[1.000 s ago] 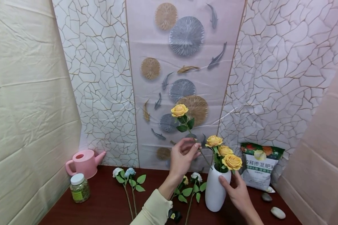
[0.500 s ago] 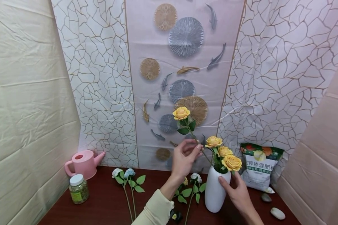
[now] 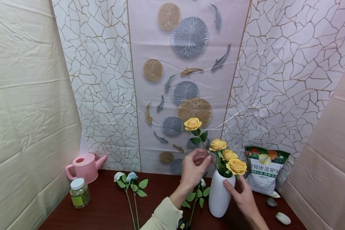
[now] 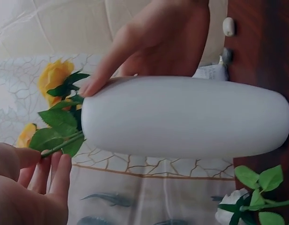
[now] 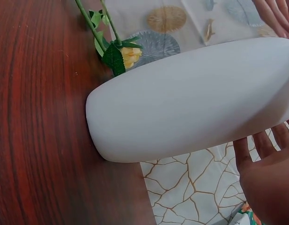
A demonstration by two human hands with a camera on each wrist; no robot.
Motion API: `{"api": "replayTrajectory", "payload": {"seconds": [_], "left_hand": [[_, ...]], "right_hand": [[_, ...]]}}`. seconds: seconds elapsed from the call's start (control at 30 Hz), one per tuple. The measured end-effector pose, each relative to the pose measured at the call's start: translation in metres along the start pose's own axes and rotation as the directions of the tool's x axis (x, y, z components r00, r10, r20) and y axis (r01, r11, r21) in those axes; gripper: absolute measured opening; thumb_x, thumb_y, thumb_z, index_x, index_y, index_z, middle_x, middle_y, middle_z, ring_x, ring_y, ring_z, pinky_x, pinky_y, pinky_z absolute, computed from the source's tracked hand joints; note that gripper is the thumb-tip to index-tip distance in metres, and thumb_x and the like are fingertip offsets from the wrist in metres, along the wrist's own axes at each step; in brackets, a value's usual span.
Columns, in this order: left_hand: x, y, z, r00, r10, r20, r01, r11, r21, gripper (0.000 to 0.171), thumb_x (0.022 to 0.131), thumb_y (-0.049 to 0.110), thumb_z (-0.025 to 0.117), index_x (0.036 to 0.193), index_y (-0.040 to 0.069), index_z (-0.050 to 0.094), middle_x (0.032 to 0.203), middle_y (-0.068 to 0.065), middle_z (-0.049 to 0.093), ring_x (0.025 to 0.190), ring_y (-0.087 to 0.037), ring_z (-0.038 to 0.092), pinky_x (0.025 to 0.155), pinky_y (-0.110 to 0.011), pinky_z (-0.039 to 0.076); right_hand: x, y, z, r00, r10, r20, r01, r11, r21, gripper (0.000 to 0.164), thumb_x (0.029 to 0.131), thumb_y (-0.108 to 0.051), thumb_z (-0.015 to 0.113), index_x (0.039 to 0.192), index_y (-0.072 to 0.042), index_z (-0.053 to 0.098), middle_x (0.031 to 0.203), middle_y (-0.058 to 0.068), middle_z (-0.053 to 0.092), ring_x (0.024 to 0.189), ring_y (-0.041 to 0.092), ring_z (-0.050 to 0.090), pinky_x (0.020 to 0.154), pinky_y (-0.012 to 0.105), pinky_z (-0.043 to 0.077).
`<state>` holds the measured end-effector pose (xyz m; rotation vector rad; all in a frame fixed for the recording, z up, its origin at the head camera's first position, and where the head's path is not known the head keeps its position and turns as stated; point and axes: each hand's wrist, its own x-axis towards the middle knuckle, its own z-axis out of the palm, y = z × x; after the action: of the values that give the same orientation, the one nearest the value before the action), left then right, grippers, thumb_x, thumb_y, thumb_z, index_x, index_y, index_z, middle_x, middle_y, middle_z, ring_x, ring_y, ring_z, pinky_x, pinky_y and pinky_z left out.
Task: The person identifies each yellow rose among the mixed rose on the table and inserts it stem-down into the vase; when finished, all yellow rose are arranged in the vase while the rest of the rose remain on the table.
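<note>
A yellow rose (image 3: pixel 193 124) with dark green leaves slants over the mouth of a tall white vase (image 3: pixel 220 195). My left hand (image 3: pixel 195 168) pinches its stem between thumb and fingers, and in the left wrist view the stem (image 4: pixel 64 144) runs into the vase's mouth. Several other yellow roses (image 3: pixel 229 154) stand in the vase, leaning right. My right hand (image 3: pixel 243 198) grips the vase near its rim, thumb on the front and fingers round the far side. In the right wrist view the vase (image 5: pixel 191 101) stands on the wooden table, its rim out of frame.
White and blue roses (image 3: pixel 131 176) lie on the table (image 3: pixel 103 204) left of the hands; another white rose (image 4: pixel 231 206) lies beside the vase. A pink watering can (image 3: pixel 85 167) and a lidded jar (image 3: pixel 80 193) stand at left. A fertilizer bag (image 3: pixel 265 171) and two stones (image 3: pixel 283 218) are at right.
My left hand has moved right and slightly down, bringing the held rose lower and closer to the roses in the vase. The right hand and the vase have stayed in place.
</note>
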<state>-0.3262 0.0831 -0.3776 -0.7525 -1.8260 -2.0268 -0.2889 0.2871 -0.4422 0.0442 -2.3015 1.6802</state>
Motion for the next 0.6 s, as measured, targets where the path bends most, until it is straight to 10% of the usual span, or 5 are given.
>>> {"api": "replayTrajectory", "payload": {"seconds": [0.6], "left_hand": [[-0.012,-0.016,0.020,0.998,-0.042,-0.052,0.053,0.974,0.219,0.011,0.097,0.039,0.067,0.098,0.032,0.074,0.091,0.014,0.075,0.084,-0.001,0.071,0.075,-0.018,0.058]], "right_hand": [[-0.001,0.003,0.003,0.998,-0.068,-0.016,0.068,0.998,0.005,0.075,0.098,-0.046,0.063,0.159,-0.036,0.021,0.164,0.003,0.030,0.148,0.026,0.034,0.115,0.052,0.036]]}}
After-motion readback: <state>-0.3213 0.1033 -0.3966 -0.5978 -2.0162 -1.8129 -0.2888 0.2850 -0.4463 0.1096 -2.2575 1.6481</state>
